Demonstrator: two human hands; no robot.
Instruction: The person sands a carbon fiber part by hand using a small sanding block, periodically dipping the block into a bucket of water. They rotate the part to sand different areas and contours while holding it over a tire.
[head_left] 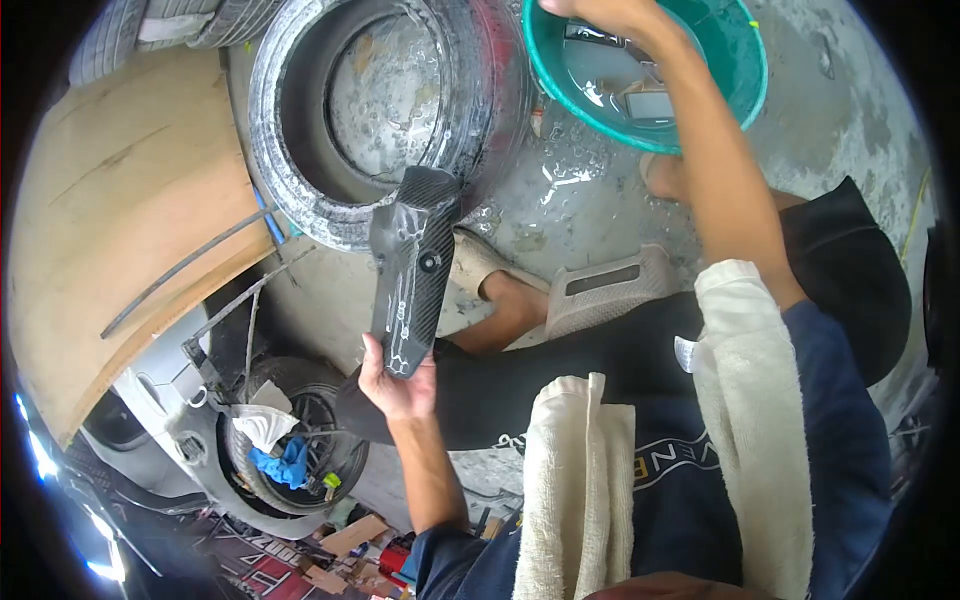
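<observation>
My left hand (398,385) grips the lower end of a long, glossy carbon-fibre-patterned cover (412,270). The cover has a honeycomb pattern, a round hole near its middle and a wet-looking surface. Its far end overlaps the near edge of a wet tire (290,185) lying flat on the floor. My right hand (605,12) is at the near-left rim area of a green basin (752,75), partly cut off by the top of the view, so its fingers are mostly hidden. In the basin's water lie a dark piece (595,35) and a light rectangular piece (650,105).
A plastic stool (610,290) is beside my leg. A curved wooden panel (130,200) stands at the left, with a wheel (300,440) and blue cloth (282,463) below it. A towel (575,490) hangs from my neck. The concrete floor (570,220) is wet.
</observation>
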